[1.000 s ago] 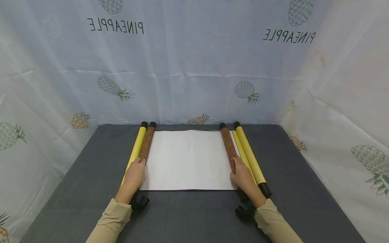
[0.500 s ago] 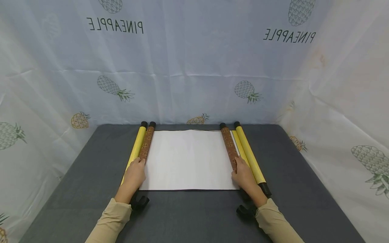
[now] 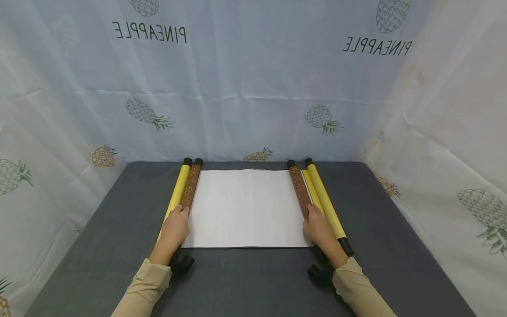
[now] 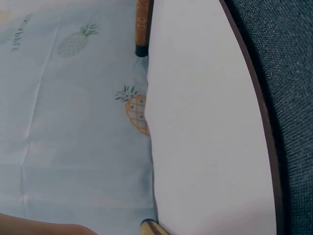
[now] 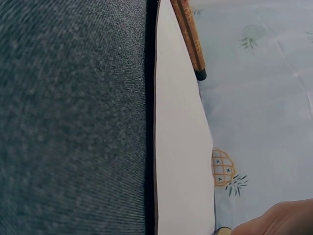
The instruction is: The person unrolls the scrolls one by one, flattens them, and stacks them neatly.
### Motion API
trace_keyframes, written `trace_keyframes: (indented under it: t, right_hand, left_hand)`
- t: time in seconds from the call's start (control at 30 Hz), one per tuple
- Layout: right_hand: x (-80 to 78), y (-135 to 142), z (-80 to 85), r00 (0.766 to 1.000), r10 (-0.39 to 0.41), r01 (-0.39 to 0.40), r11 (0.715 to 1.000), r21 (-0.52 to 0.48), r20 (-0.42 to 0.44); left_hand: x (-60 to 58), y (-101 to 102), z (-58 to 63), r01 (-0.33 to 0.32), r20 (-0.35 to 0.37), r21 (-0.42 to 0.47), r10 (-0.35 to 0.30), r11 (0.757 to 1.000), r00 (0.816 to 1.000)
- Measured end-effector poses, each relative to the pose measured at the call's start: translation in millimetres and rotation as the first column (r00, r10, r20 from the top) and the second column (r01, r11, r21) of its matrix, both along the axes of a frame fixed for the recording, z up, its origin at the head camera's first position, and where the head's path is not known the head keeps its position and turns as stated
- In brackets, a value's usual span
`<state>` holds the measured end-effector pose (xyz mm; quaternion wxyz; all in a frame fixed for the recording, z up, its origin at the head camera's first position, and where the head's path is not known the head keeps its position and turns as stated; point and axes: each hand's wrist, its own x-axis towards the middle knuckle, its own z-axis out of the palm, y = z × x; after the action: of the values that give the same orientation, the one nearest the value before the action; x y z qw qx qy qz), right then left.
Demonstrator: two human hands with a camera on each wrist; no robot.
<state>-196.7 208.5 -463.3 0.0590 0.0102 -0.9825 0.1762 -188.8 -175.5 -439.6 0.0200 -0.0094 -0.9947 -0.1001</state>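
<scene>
A white sheet (image 3: 247, 207) lies spread between two brown patterned rollers with black ends. My left hand (image 3: 175, 224) grips the near part of the left roller (image 3: 192, 182), and my right hand (image 3: 318, 225) holds the right roller (image 3: 299, 187) near its front end. Both front ends are hidden under the hands. A yellow roller (image 3: 179, 187) lies along the outer side of the left one. Right of the right roller show a yellow strip (image 3: 311, 187) and another yellow roller (image 3: 326, 200). In the left wrist view the sheet (image 4: 205, 122) has a dark near edge.
All this lies on a dark grey cloth-covered table (image 3: 253, 286). Its far edge meets a pale curtain (image 3: 245, 127) printed with pineapples, which also hangs at both sides. Black wrist mounts (image 3: 182, 265) sit below each hand.
My right hand has shifted slightly to the right together with the right brown roller, and the yellow strip beside it looks narrower. My left hand has stayed in place.
</scene>
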Motion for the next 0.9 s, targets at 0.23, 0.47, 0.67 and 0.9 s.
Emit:
trace_keyframes:
  t: [0.23, 0.47, 0.67, 0.9]
  right_hand:
    - [1.2, -0.9, 2.1, 1.0, -0.011, 0.011, 1.0, 0.02, 0.022]
    - [-0.4, 3.3, 3.0, 1.0, -0.001, 0.001, 1.0, 0.006, 0.023]
    - [-1.3, 6.7, 4.3, 0.999, -0.024, 0.023, 0.999, 0.024, 0.025]
    - [-0.7, 8.3, 5.6, 1.0, -0.029, 0.029, 1.0, -0.003, 0.007]
  left_hand:
    - [0.6, 0.6, 0.8, -0.002, 0.001, 0.005, 0.002, 1.0, 1.0]
    - [0.6, 1.2, 2.8, -0.008, 0.005, 0.003, 0.008, 1.0, 1.0]
    - [-0.2, 0.3, 1.9, -0.014, 0.015, 0.007, 0.014, 1.0, 1.0]
    - [-0.8, 0.4, 1.6, -0.015, 0.007, 0.012, 0.015, 1.0, 1.0]
